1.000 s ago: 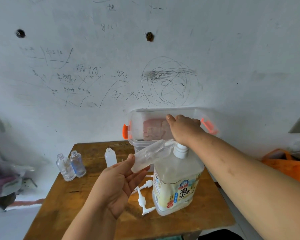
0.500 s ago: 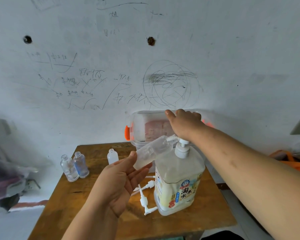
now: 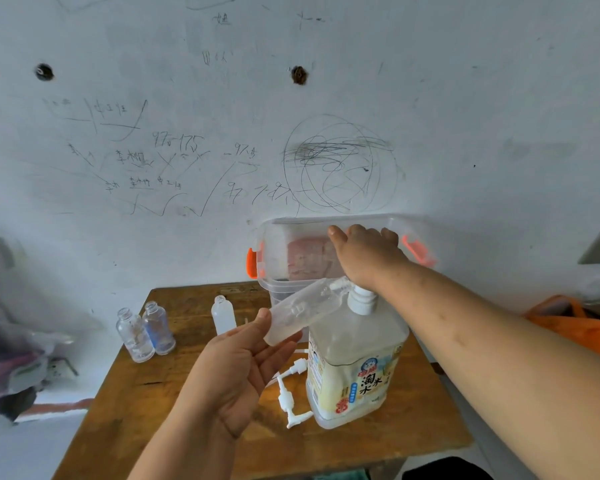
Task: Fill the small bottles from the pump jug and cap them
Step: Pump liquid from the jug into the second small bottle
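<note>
Left hand [image 3: 236,372] grips (right hand [image 3: 368,258] presses).

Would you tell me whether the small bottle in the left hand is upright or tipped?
Tipped: the small bottle slants, its base in the left hand's fingers, its mouth raised to the pump jug's nozzle.

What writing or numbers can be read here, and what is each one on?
"淘米水": printed on the label of the pump jug.
"97-175": pencilled on the wall.
"97": pencilled on the wall further right; the marks after it are unclear.
The rest of the handwriting on the wall is too scrawled to read.
The small print on the label is too blurred to read.
</note>
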`<control>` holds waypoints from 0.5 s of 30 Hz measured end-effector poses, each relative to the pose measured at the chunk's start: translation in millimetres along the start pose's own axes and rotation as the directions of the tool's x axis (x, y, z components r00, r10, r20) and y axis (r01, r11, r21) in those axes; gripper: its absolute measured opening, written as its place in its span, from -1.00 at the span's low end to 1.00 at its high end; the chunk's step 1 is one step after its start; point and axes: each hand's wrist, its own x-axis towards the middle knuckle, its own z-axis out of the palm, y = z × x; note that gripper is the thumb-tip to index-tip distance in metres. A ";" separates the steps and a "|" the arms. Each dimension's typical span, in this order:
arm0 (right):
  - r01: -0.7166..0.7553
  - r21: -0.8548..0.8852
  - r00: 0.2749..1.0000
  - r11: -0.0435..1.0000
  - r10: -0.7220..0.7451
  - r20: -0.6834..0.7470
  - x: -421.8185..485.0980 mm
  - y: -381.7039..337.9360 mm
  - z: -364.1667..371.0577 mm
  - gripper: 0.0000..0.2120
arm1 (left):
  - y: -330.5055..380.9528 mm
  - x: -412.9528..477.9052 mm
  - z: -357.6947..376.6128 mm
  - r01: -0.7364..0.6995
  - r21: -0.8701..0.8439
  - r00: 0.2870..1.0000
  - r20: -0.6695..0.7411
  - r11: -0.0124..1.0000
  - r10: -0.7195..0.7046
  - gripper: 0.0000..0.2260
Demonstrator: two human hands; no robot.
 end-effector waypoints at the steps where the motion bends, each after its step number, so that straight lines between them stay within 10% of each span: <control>1: 0.003 0.022 1.000 1.000 -0.003 0.001 -0.9 0.1 -2.2 -0.47 | 0.4 -1.7 0.4 -0.003 0.006 1.000 0.002 1.000 0.003 -0.70; 15: 0.031 -0.054 0.999 0.998 -0.029 0.026 0.6 2.1 -19.3 -0.40 | 3.5 -2.3 3.3 -0.031 0.025 0.999 0.038 0.999 0.030 -0.76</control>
